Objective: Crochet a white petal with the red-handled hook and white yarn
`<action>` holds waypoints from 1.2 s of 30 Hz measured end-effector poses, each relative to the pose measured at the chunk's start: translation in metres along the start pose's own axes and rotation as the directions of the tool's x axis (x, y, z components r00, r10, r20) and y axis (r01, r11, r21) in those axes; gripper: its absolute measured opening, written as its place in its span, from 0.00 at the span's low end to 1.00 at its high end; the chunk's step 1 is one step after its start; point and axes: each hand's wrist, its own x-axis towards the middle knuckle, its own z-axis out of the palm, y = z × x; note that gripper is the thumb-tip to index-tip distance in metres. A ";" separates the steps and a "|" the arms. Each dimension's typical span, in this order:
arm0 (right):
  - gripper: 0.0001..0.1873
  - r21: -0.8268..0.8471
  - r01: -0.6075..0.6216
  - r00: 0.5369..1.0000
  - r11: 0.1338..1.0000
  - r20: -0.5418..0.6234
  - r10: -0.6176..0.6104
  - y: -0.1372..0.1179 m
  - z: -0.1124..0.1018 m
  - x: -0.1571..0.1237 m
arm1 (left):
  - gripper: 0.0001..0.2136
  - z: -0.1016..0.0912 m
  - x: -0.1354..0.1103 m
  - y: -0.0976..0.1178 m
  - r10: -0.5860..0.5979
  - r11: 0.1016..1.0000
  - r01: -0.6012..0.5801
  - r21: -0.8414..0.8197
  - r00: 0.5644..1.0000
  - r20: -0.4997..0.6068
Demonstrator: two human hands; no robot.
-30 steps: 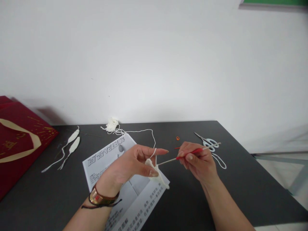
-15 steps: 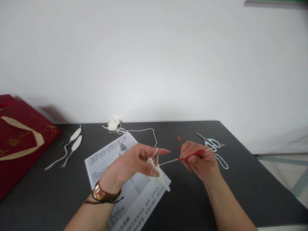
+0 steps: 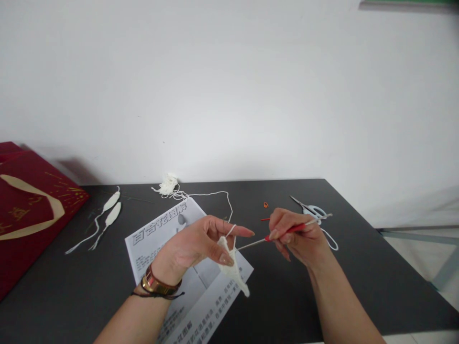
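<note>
My left hand pinches a small white crocheted piece between thumb and fingers, with white yarn looped over the outstretched index finger. My right hand grips a red-handled crochet hook, whose metal tip pokes into the top of the white piece. Both hands hover above a printed instruction sheet that lies on the dark table. The yarn trails back to a small white tangle at the table's far edge.
Two finished white crocheted petals with tails lie at the left. A dark red gift bag stands at the far left. Scissors and a white loop of yarn lie behind my right hand, near a small orange stitch marker.
The white piece hangs a little lower and my right hand has shifted slightly; the hook tip stays in the piece.
</note>
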 end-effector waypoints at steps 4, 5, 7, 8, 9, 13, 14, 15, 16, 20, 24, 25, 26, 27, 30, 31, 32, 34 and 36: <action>0.08 0.126 -0.085 0.986 0.988 -0.132 0.102 0.007 0.005 0.004 | 0.20 0.004 -0.002 0.002 0.058 0.993 -0.047 0.112 0.994 -0.098; 0.08 0.173 -0.120 0.976 0.978 -0.161 0.148 0.010 0.006 0.005 | 0.19 0.006 -0.002 0.003 0.098 0.986 -0.077 0.148 0.986 -0.138; 0.09 0.265 -0.180 0.952 0.947 -0.195 0.236 0.016 0.010 0.009 | 0.18 0.009 0.000 0.003 0.189 0.964 -0.138 0.229 0.957 -0.219; 0.09 0.305 -0.195 0.941 0.932 -0.209 0.265 0.019 0.012 0.011 | 0.18 0.011 0.001 0.003 0.235 0.948 -0.162 0.274 0.937 -0.259; 0.09 0.339 -0.201 0.931 0.919 -0.226 0.287 0.022 0.014 0.013 | 0.18 0.012 0.003 0.002 0.279 0.931 -0.184 0.315 0.915 -0.292; 0.10 0.406 -0.189 0.895 0.894 -0.303 0.328 0.032 0.021 0.017 | 0.19 0.017 0.012 -0.005 0.362 0.909 -0.238 0.343 0.858 -0.364; 0.10 0.409 -0.182 0.890 0.894 -0.318 0.327 0.033 0.023 0.017 | 0.19 0.018 0.014 -0.007 0.353 0.920 -0.245 0.307 0.858 -0.373; 0.10 0.402 -0.170 0.887 0.900 -0.335 0.317 0.035 0.024 0.016 | 0.19 0.019 0.016 -0.008 0.334 0.934 -0.248 0.257 0.863 -0.379; 0.10 0.388 -0.151 0.886 0.909 -0.354 0.299 0.036 0.026 0.016 | 0.19 0.019 0.018 -0.010 0.307 0.948 -0.248 0.197 0.872 -0.381; 0.06 0.306 -0.031 0.877 0.952 -0.448 0.173 0.041 0.030 0.015 | 0.20 0.019 0.025 -0.016 0.223 0.970 -0.243 -0.008 0.904 -0.365; 0.07 0.290 -0.002 0.859 0.957 -0.489 0.150 0.046 0.035 0.016 | 0.19 0.023 0.034 -0.025 0.269 0.929 -0.353 -0.106 0.846 -0.461; 0.07 0.298 -0.014 0.859 0.955 -0.486 0.164 0.048 0.036 0.016 | 0.19 0.024 0.037 -0.027 0.277 0.914 -0.382 -0.134 0.832 -0.481; 0.07 0.305 -0.033 0.859 0.952 -0.479 0.183 0.049 0.037 0.016 | 0.18 0.026 0.039 -0.029 0.277 0.901 -0.401 -0.165 0.825 -0.493; 0.08 0.308 -0.056 0.859 0.950 -0.471 0.203 0.050 0.037 0.016 | 0.18 0.029 0.041 -0.031 0.271 0.890 -0.412 -0.195 0.822 -0.501; 0.11 0.289 -0.103 0.857 0.952 -0.459 0.232 0.052 0.037 0.016 | 0.19 0.036 0.044 -0.031 0.247 0.881 -0.414 -0.228 0.814 -0.525; 0.12 0.273 -0.100 0.858 0.957 -0.464 0.222 0.052 0.037 0.017 | 0.20 0.037 0.043 -0.030 0.243 0.887 -0.408 -0.218 0.812 -0.531; 0.11 0.254 -0.089 0.859 0.963 -0.470 0.203 0.052 0.035 0.017 | 0.20 0.037 0.041 -0.028 0.240 0.896 -0.395 -0.205 0.817 -0.524; 0.09 0.233 -0.061 0.865 0.971 -0.473 0.167 0.049 0.031 0.019 | 0.20 0.030 0.037 -0.023 0.217 0.922 -0.332 -0.198 0.869 -0.444; 0.07 0.251 -0.050 0.873 0.967 -0.459 0.164 0.044 0.025 0.020 | 0.19 0.016 0.030 -0.019 0.157 0.950 -0.219 -0.223 0.952 -0.263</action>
